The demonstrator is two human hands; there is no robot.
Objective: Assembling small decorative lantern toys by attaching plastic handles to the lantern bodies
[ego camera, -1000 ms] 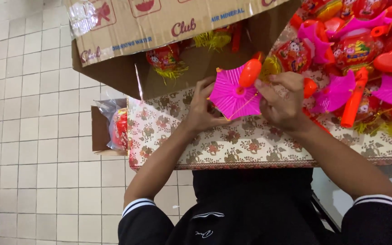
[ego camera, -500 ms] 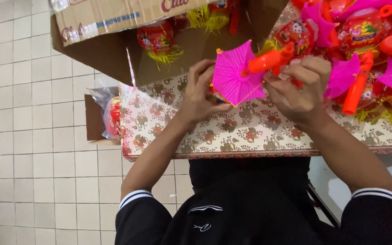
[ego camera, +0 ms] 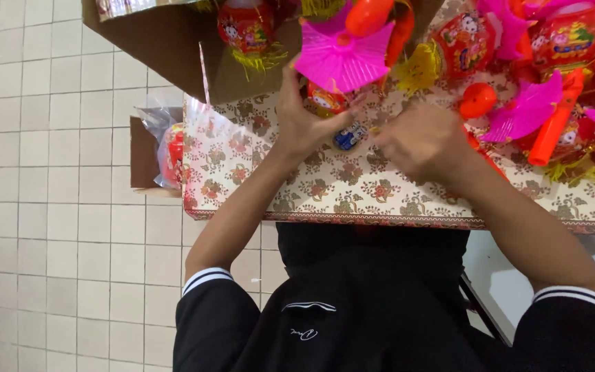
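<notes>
A toy lantern with a pink pleated fan top (ego camera: 342, 58) and an orange handle (ego camera: 370, 15) is held up over the table. My left hand (ego camera: 304, 117) grips its red printed body from below. My right hand (ego camera: 421, 141) sits just to the right, fingers curled near the small blue part (ego camera: 348, 138) at the lantern's underside. Both forearms reach out from black sleeves with white-striped cuffs.
The table has a floral patterned cloth (ego camera: 352, 186). A heap of red, pink and orange lantern toys (ego camera: 545, 76) covers its right side. An open cardboard box (ego camera: 187, 48) with more lanterns stands at the far left. A smaller box with bagged toys (ego camera: 160, 151) sits beside the table on the tiled floor.
The lantern has swung upward and is now upright with its fan top facing me. My right hand has left the orange handle and dropped to the underside; the view tilted down.
</notes>
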